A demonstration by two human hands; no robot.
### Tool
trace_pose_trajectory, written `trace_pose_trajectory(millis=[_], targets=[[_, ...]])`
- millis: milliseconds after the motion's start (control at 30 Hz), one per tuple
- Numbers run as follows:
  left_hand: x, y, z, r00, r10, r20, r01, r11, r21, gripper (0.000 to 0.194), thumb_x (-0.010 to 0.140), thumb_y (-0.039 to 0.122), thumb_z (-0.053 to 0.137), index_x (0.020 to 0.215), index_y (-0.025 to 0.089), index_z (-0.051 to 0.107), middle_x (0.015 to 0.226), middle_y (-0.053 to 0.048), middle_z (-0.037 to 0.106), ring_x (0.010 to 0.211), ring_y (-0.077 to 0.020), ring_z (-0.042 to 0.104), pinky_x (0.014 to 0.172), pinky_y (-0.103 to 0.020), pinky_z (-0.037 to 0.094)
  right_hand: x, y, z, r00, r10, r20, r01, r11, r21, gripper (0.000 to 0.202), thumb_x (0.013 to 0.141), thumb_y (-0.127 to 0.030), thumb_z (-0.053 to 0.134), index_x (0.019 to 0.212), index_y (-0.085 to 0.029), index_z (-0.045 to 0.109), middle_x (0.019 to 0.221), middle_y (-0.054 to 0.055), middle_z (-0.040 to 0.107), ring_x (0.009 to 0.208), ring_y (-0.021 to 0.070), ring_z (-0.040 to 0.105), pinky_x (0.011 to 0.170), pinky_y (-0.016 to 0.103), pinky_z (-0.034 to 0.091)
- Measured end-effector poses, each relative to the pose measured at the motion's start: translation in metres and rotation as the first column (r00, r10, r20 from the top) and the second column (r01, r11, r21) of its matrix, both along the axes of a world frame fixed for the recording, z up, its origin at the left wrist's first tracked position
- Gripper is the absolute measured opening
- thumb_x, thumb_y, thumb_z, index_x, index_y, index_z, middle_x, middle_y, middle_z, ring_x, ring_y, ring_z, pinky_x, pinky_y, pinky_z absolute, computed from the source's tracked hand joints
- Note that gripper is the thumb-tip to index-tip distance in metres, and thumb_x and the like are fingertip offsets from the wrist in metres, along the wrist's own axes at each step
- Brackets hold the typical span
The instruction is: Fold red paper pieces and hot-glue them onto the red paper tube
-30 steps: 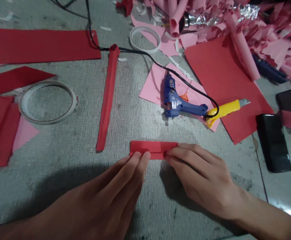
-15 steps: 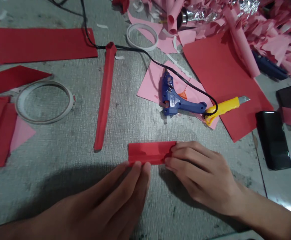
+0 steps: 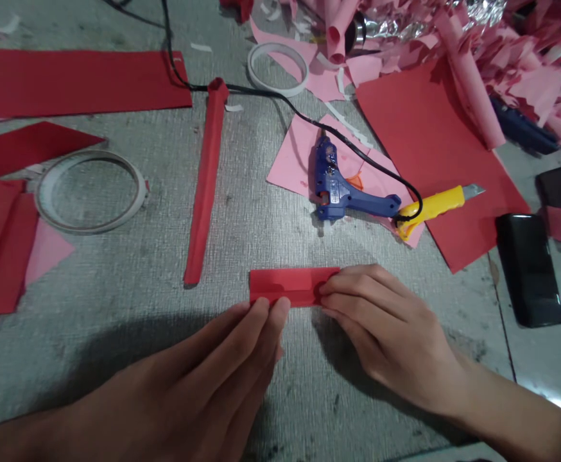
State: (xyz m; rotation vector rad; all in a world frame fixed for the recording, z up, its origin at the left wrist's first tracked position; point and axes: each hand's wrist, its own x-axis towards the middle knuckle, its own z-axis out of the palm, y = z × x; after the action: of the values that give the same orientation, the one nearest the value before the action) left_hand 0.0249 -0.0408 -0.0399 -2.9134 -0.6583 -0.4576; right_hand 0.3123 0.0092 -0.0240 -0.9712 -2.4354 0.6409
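A small strip of red paper lies crosswise on the grey table, with a fold running along its near side. My left hand has its fingertips closed on the strip's near left edge. At the strip's right end, my right hand pinches the paper between fingers and thumb. A long folded red paper stick lies beyond my left hand. Farther off, a blue glue gun rests on pink paper, beside a yellow cutter with its blade out.
Tape rolls lie at the left and top middle. Red sheets and a black phone are at the right. A black cable crosses behind. Pink scraps pile up at the back right.
The near edge of the red strip is folded farther over, and the strip looks narrower. Both hands' fingertips have shifted slightly away from me with it.
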Motion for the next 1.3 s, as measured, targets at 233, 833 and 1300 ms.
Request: trace_pose_trajectory(millis=[233, 833, 1300], targets=[[0.005, -0.001, 0.002, 0.999, 0.037, 0.003, -0.037, 0.998, -0.041, 0.040, 0.100, 0.021, 0.049, 0.128, 0.007, 0.075, 0.131, -0.016, 0.076, 0.136, -0.0352, 0.065, 0.140, -0.056, 0.028, 0.005, 0.002, 0.001, 0.993, 0.089, 0.078, -0.096, 0.991, 0.093, 0.040, 0.095, 0.002, 0.058, 0.130, -0.013, 0.072, 0.134, 0.013, 0.077, 0.119, 0.0298, 0.071, 0.100, 0.049, 0.064], [0.006, -0.001, 0.000, 0.999, 0.042, -0.018, -0.043, 0.995, -0.086, 0.051, 0.096, 0.020, 0.052, 0.138, -0.006, 0.063, 0.144, -0.028, 0.068, 0.140, -0.0463, 0.061, 0.138, -0.059, 0.023, 0.004, -0.002, 0.003, 0.989, 0.083, 0.124, -0.096, 0.990, 0.106, 0.029, 0.094, 0.004, 0.062, 0.118, -0.006, 0.076, 0.136, 0.015, 0.077, 0.119, 0.0310, 0.070, 0.105, 0.047, 0.064], [0.007, -0.005, 0.002, 0.997, 0.000, -0.075, -0.003, 0.999, -0.040, 0.053, 0.099, 0.027, 0.049, 0.138, -0.007, 0.062, 0.142, -0.028, 0.067, 0.135, -0.0466, 0.063, 0.138, -0.065, 0.020, 0.004, -0.008, 0.004, 0.986, 0.079, 0.143, -0.100, 0.985, 0.142, 0.021, 0.098, 0.000, 0.065, 0.113, -0.002, 0.079, 0.138, 0.015, 0.076, 0.126, 0.0310, 0.071, 0.114, 0.044, 0.063]])
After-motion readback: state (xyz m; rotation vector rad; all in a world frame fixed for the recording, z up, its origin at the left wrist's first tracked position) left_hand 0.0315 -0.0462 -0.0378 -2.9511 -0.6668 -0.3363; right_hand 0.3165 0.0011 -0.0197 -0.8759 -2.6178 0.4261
